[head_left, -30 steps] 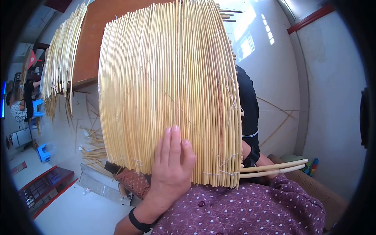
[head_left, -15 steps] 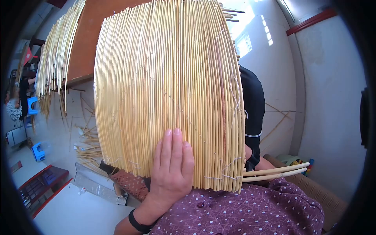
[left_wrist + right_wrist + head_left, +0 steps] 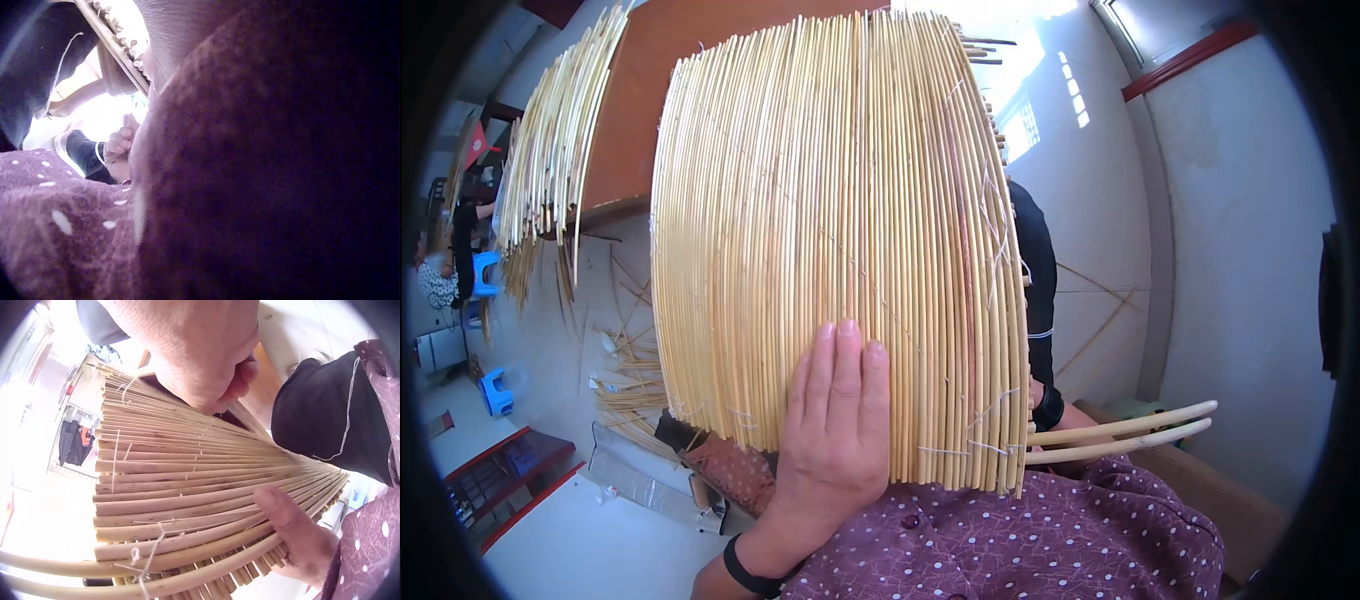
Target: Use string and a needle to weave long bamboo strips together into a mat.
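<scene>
In the head view a broad mat of thin pale canes slopes away from the purple shirt. My left hand holds its near edge, straight fingers flat on top; the right wrist view shows the left thumb against the underside. My right hand is by that underside with curled fingers; anything between them is hidden. Only a sliver of this hand shows beyond the mat's right edge in the head view. White threads cross the canes. Two curved canes stick out at the right.
A brown table stands behind, with more canes hanging over its left side. Loose canes lie on the floor at left, near a blue stool. Black trousers are under the mat's right side; a wall is beyond.
The index finger of my left hand, bent a second ago, now lies straighter beside the others. The mat has shifted slightly in view, and the curved canes reach a little further right.
</scene>
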Demonstrator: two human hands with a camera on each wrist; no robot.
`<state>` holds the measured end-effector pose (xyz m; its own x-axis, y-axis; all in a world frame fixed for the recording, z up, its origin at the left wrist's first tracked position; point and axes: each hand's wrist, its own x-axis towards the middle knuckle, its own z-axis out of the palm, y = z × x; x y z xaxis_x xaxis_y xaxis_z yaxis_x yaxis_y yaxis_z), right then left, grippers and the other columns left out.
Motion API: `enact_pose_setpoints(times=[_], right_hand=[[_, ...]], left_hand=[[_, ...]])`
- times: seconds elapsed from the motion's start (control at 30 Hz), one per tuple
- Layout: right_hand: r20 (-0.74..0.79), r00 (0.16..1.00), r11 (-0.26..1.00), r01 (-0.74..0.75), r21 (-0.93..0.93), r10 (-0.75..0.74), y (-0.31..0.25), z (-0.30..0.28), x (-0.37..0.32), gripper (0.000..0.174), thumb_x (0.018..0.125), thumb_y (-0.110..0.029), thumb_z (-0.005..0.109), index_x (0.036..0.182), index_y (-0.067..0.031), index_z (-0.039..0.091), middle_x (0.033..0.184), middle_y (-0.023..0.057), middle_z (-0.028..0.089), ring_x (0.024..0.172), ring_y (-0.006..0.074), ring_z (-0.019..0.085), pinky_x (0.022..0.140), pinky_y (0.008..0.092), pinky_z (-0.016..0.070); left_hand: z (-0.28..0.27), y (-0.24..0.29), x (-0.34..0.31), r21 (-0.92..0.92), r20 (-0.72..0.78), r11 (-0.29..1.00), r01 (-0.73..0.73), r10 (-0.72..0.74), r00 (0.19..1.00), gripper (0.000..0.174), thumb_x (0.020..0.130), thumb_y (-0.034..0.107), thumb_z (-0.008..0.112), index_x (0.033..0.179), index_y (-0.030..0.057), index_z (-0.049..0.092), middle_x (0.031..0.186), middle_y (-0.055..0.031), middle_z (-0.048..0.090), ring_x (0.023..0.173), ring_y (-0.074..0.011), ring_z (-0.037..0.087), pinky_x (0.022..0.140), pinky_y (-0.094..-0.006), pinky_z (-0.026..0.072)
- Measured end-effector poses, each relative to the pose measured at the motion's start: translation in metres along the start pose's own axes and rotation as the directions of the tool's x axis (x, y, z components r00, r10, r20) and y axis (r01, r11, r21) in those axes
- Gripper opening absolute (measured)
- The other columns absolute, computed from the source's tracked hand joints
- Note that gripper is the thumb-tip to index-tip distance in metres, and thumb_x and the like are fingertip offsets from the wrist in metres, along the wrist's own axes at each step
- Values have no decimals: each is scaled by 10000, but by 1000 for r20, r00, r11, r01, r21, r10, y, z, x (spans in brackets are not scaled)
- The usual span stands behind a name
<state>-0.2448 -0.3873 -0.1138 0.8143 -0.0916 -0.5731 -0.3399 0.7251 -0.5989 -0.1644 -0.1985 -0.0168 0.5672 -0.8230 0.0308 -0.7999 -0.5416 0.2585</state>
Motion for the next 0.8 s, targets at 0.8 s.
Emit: enact_pose_setpoints(times=[0.8], right_hand=[[139, 936, 845, 352, -402, -324, -29, 13, 10, 147, 941, -132, 627, 946, -9, 708, 645, -39, 562, 489, 38, 483, 433, 217, 390]], left_hand=[[-91, -17, 39, -96, -16, 992, -78, 77, 997, 618, 831, 133, 652, 1353, -124, 445, 1335, -339, 516, 1264, -454, 516, 1075, -447, 426]])
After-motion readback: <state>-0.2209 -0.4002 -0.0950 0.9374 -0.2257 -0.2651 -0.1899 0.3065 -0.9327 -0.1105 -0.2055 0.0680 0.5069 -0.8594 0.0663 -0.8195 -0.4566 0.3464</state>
